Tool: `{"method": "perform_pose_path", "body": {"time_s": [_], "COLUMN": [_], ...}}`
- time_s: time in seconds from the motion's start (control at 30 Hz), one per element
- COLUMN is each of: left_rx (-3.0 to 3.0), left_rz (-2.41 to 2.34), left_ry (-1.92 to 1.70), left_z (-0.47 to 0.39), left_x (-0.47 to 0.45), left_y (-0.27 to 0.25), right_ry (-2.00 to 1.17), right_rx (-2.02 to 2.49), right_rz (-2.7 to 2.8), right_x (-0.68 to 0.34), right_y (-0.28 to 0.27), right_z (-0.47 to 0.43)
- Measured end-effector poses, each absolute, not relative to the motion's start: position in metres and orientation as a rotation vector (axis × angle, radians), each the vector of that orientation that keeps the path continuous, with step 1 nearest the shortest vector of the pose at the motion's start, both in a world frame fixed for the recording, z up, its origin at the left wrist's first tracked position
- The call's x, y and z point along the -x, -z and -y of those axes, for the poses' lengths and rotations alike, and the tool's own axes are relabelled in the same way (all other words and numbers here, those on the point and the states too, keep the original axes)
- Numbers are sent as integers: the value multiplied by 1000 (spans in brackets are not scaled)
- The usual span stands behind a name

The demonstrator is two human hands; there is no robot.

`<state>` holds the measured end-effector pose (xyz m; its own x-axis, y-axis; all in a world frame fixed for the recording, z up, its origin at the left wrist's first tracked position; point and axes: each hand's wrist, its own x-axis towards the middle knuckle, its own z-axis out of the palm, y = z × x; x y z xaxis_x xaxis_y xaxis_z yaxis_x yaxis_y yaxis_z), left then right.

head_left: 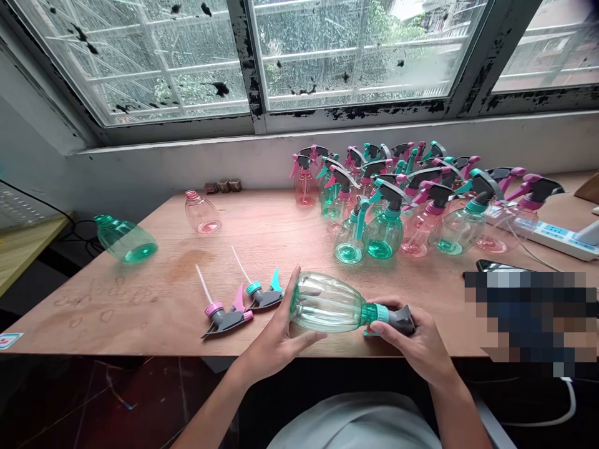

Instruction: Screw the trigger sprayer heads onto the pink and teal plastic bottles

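A clear green spray bottle (330, 302) lies sideways between my hands, just above the table's front edge. My left hand (285, 327) is wrapped round its base end. At the other end, my right hand (414, 337) grips the grey and teal spray head (397, 318), which sits on the bottle's neck; the trigger is mostly hidden under the fingers. Left of my left hand lie two loose spray heads with dip tubes, a pink and grey one (224, 318) and a teal and grey one (264, 294).
Several spray bottles (386, 234) with heads on stand crowded at the back right. A headless pink bottle (202, 215) and a headless green bottle (126, 240) are at the left. A white power strip (556, 234) lies at right, near a phone (500, 267). Windows rise behind the table (154, 305).
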<state>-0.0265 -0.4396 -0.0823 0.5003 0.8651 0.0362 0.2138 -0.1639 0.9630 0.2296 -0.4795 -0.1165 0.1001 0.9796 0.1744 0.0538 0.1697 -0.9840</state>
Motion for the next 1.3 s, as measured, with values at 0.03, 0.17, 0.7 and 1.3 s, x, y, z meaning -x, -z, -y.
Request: {"method": "perform_pose_path", "body": {"time_s": [0.03, 0.17, 0.7, 1.3], "left_rx": [-1656, -1581, -1611, -1585], "left_rz": [-925, -855, -838, -873], "left_ry": [-757, -772, -744, -737], "left_z": [440, 439, 438, 438], "left_x": [27, 27, 28, 29], "left_y": [82, 84, 87, 83], "right_ry": [-974, -941, -933, -904], "right_rx": [1168, 1190, 1165, 1180], "right_rz": [1244, 1264, 1243, 1256], "right_x": [-229, -229, -227, -225], "right_y": [116, 116, 114, 114], "right_z": [480, 480, 480, 479]}}
